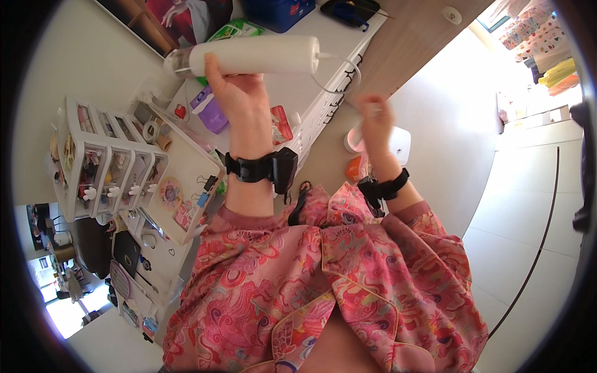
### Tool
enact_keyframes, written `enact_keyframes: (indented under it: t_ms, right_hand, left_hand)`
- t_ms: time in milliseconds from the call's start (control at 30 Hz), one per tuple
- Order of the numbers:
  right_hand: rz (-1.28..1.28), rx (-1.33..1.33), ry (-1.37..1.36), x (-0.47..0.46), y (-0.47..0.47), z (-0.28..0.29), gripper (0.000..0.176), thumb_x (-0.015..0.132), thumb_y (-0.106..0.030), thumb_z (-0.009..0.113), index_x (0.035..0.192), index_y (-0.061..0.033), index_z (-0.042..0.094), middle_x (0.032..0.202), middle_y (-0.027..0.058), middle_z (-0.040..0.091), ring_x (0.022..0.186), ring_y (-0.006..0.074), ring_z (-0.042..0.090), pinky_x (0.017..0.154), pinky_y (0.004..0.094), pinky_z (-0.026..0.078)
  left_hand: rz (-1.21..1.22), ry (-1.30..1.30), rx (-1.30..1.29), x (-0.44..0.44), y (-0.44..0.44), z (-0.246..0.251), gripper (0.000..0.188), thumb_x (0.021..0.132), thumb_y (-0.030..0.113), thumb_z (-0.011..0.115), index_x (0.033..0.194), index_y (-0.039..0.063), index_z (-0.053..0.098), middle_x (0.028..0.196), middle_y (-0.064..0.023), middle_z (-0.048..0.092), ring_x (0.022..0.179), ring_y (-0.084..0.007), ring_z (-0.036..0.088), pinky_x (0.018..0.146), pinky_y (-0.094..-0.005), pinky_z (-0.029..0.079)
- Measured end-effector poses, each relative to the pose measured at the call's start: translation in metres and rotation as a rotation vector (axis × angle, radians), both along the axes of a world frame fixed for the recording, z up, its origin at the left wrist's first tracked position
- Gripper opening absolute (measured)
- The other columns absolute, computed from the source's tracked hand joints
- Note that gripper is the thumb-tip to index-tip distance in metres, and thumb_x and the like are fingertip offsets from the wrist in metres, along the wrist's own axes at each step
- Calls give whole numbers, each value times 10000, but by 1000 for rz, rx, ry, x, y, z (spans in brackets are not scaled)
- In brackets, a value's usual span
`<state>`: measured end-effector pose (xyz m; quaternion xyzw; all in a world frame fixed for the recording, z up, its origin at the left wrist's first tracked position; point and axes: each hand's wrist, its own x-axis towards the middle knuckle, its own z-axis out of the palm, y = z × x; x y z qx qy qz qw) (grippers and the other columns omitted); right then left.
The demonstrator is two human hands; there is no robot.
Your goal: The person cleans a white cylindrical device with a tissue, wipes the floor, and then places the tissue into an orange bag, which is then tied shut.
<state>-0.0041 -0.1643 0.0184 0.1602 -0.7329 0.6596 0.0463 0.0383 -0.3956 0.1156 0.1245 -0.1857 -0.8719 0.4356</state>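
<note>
My left hand [238, 93] grips a white cylindrical device [261, 55], held almost level above the white desk. Its left end has a clear section, which looks like a handheld vacuum cleaner's. From its right end a thin white cable [358, 77] comes out and loops back behind the body. To the right, just below the loop, is my right hand [377, 121], with its fingers curled and blurred by motion. Whether anything is between those fingers is hidden.
Below the device lie a purple tissue pack [212, 112], a green wipes pack [238, 29] and a red packet [281, 125]. A drawer unit [116, 158] stands at left. White bins [399, 144] and an orange box [355, 168] are on the floor.
</note>
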Motion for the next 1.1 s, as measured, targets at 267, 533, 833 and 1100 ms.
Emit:
enact_keyframes:
  t_ms: [267, 533, 833, 1100]
  right_hand:
    - [536, 971, 202, 48, -139, 18, 417, 733, -250, 776, 1085, -85, 623, 1193, 143, 616, 950, 328, 672, 784, 430, 552]
    - [628, 1075, 41, -3, -111, 33, 431, 691, -343, 760, 958, -16, 673, 1028, 173, 667, 908, 329, 681, 783, 427, 553]
    - [573, 917, -229, -117, 0, 0, 549, 654, -425, 808, 963, 18, 709, 808, 203, 682, 762, 316, 669, 724, 374, 516]
    - [455, 643, -404, -191, -1, 21, 350, 773, -237, 770, 993, 30, 717, 864, 79, 707, 756, 147, 632, 738, 294, 497]
  left_hand:
    - [111, -27, -73, 11, -6, 19, 522, 843, 384, 727, 1232, 91, 539, 1177, -78, 607, 1088, -247, 594, 932, -423, 507]
    - [127, -38, -77, 17, -8, 25, 594, 818, 382, 744, 1274, 80, 510, 1210, -92, 598, 1137, -271, 582, 984, -466, 489]
    - [134, -62, -80, 7, -10, 29, 611, 815, 420, 732, 1279, 92, 506, 1214, -90, 599, 1135, -281, 582, 989, -480, 477]
    - [150, -98, -95, 17, 0, 40, 398, 872, 390, 689, 1157, 128, 595, 1131, -30, 638, 1063, -209, 599, 944, -424, 482]
